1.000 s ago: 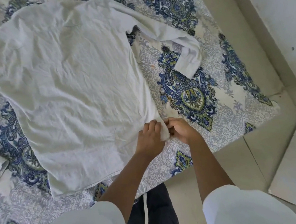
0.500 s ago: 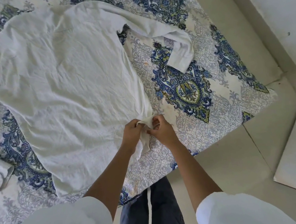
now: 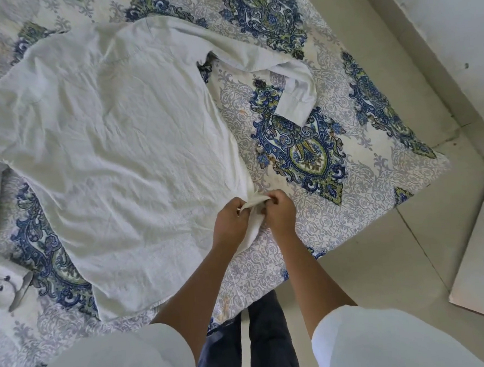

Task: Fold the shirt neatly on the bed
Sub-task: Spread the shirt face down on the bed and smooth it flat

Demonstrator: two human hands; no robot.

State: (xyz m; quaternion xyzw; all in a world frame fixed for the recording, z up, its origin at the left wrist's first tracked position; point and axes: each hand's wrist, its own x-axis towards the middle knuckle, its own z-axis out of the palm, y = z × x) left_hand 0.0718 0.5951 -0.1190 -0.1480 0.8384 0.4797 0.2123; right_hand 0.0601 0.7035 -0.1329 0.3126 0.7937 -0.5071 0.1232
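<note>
A white long-sleeved shirt (image 3: 125, 150) lies spread flat, back up, on the bed (image 3: 362, 176) with its blue and green patterned cover. One sleeve (image 3: 285, 75) bends across the cover at the upper right. The other sleeve's buttoned cuff (image 3: 6, 283) lies at the left edge. My left hand (image 3: 230, 222) and my right hand (image 3: 279, 212) are side by side at the shirt's near right hem corner, both pinching that corner and lifting it a little off the cover.
The bed's corner (image 3: 432, 160) ends at the right, and its near edge runs just in front of my legs (image 3: 258, 338). Pale tiled floor (image 3: 381, 260) lies beyond, with a white wall (image 3: 452, 28) at the upper right.
Both hands have gathered the hem corner and raised it slightly off the cover. The view has tilted, so the shirt sits lower in the frame.
</note>
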